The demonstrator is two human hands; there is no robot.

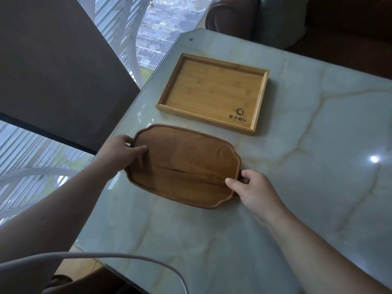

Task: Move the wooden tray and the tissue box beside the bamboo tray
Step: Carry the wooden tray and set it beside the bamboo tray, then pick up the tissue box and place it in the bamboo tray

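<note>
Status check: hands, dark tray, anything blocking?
Left hand and right hand each grip an end of the wooden tray. It sits just short of the bamboo tray. Tissue box not in view. Nothing blocking.

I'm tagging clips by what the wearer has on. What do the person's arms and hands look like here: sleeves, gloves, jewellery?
Both forearms are bare as far as the frame shows, with no sleeve in view. The left hand and right hand wear no gloves; no rings, watch or bracelet can be seen.
</note>
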